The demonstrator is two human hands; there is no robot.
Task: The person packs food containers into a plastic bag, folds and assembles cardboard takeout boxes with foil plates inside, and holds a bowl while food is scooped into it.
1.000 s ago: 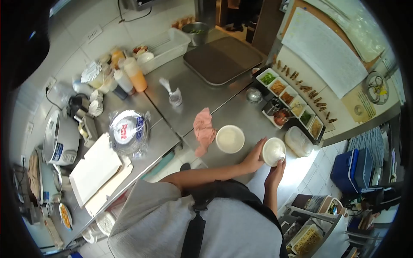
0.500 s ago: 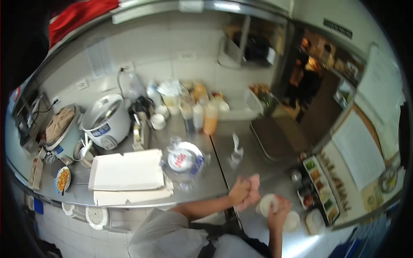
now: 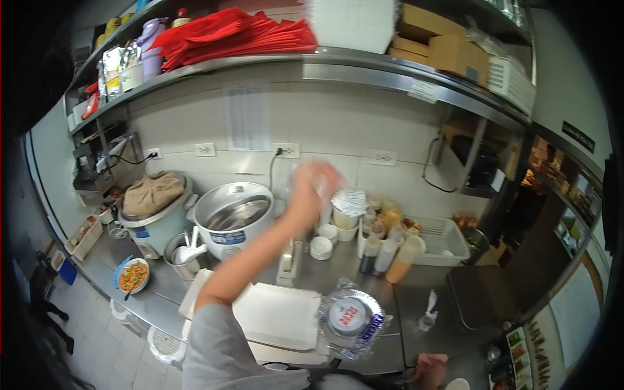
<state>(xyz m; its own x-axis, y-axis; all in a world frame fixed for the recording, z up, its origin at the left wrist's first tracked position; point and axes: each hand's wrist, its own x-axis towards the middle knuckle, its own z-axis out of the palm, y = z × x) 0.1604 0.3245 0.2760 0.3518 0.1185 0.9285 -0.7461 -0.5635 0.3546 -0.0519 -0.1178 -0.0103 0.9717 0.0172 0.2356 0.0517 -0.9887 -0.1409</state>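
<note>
And the left hand (image 3: 315, 184) is up at the centre of the frame, badly blurred, so I can't tell whether it's holding anything! Right beside it in view, slightly lower, sits the foil-covered tub (image 3: 351, 203), with small white cups (image 3: 321, 247) below. Left of centre, the rice cooker (image 3: 227, 236). Bottom right, a pink cloth (image 3: 430, 369); the right hand is out of view.
</note>
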